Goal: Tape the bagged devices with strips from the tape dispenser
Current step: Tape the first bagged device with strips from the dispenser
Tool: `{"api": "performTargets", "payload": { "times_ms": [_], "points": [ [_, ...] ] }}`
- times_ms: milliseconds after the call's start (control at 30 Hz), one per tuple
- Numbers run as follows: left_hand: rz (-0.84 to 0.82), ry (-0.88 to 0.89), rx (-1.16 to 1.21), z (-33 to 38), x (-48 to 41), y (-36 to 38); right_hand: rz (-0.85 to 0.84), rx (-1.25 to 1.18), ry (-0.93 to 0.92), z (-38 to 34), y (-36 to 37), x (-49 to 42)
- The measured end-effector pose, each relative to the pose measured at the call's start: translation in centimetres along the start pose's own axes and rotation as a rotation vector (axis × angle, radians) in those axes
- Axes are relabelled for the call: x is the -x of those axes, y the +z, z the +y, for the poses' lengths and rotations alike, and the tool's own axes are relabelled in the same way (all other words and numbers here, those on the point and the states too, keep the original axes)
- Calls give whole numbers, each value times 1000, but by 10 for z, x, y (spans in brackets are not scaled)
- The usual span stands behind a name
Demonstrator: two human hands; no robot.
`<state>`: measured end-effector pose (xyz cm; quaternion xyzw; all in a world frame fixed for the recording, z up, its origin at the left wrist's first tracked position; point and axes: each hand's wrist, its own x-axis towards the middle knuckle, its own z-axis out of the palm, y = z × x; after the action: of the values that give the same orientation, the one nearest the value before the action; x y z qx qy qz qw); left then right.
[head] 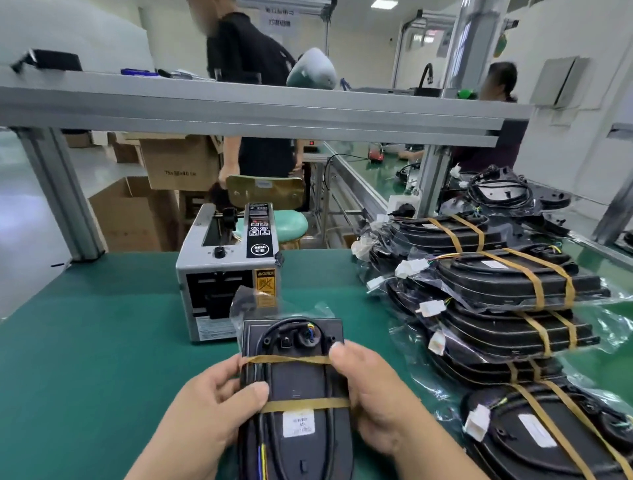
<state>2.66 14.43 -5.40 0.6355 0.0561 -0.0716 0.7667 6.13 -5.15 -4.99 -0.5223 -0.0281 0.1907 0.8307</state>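
Bright and evenly lit from ceiling panels (383,3) overhead, with only soft, faint shadows on the green mat (102,342) beneath the left hand (205,411) and right hand (373,404). Sharp around the tape dispenser (227,284), softer and smeared toward the upper background and the far corners. Bent by the wide lens along the aluminium rail (239,106), washed pale on the floor (20,205) at left, flecked with small glints on the plastic bags (603,329).

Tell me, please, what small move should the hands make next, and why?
Probably rub the upper tape strip flat onto the bagged device: it looks wrinkled, the right hand has its thumb at its end, and the left hand grips the other side.
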Motion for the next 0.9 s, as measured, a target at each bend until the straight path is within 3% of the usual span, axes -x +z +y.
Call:
{"api": "performTargets", "payload": {
  "times_ms": [267, 400, 600, 700, 767, 900],
  "points": [
    [-53, 373, -140, 41, 6, 2, -66, 159, -483, -10, -7, 9],
    [36, 714, -434, 78, 8, 6, -137, 122, -529, -13, -4, 13],
    [-69, 848, -861, 111, 6, 18, -194, 189, -537, -18, 7, 18],
    [-20, 717, -720, 113, 2, 26, -175, 228, -553, -18, 9, 20],
    [60, 548, -656, 114, -3, 31, -182, 248, -556, -19, 10, 21],
    [50, 223, -428, 115, -13, 40, -159, 373, -617, -16, 6, 22]
  ]
}}
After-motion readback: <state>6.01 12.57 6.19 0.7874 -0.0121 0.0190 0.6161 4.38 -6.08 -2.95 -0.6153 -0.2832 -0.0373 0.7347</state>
